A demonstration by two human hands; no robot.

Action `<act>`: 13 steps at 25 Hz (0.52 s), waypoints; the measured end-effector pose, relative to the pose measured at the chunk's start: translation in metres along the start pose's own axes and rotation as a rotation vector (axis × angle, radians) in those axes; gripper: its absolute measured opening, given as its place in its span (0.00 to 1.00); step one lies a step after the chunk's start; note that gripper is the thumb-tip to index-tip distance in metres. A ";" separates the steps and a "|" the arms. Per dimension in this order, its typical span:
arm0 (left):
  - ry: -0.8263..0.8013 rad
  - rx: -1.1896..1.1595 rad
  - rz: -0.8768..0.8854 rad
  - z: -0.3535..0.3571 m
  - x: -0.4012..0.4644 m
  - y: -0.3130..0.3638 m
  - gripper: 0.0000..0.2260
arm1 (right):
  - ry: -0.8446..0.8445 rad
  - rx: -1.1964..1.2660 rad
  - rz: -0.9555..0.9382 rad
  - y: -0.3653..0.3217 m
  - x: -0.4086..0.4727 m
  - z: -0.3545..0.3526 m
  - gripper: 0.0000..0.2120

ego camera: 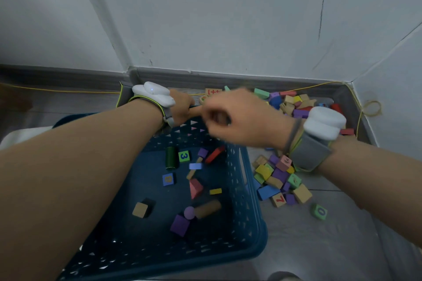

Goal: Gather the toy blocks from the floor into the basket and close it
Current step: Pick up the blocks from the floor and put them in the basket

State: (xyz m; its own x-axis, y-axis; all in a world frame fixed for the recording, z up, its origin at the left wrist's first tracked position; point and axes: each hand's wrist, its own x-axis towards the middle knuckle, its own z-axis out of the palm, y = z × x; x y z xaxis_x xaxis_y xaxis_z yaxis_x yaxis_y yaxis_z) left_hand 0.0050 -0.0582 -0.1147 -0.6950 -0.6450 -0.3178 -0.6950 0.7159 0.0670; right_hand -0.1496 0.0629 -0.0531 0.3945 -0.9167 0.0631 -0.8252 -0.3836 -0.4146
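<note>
A dark blue plastic basket (251,223) stands open on the floor in front of me. My left hand (181,109) grips its far rim. My right hand (230,118) hovers over the far right corner of the basket, blurred, fingers loosely curled with nothing seen in them. Below it a light blue block (195,166) and a red block (214,154) look blurred above the basket floor. Several blocks lie inside, among them a green "3" cube (183,156) and a purple cube (179,225). More blocks are heaped on the floor to the right (279,178) and by the wall (292,102).
A green "0" cube (319,211) lies apart on the grey floor, right of the basket. A yellow cable (68,91) runs along the baseboard and loops in the right corner (371,108). White walls close in behind and to the right. A white object (22,134) shows left of the basket.
</note>
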 end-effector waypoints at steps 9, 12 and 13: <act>0.004 -0.050 -0.009 -0.003 -0.003 0.012 0.27 | -0.740 -0.142 0.645 0.090 -0.081 0.096 0.38; 0.019 -0.056 -0.015 -0.004 -0.004 0.014 0.26 | -0.795 -0.321 0.464 0.079 -0.104 0.119 0.42; 0.022 -0.056 -0.015 -0.004 -0.004 0.015 0.26 | -0.778 -0.379 0.404 0.077 -0.106 0.126 0.41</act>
State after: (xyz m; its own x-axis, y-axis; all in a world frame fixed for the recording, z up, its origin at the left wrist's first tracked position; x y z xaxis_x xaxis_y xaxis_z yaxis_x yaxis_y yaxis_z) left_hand -0.0029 -0.0462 -0.1085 -0.6878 -0.6615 -0.2988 -0.7142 0.6903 0.1156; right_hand -0.2041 0.1445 -0.2056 0.0969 -0.7093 -0.6983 -0.9800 -0.1905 0.0575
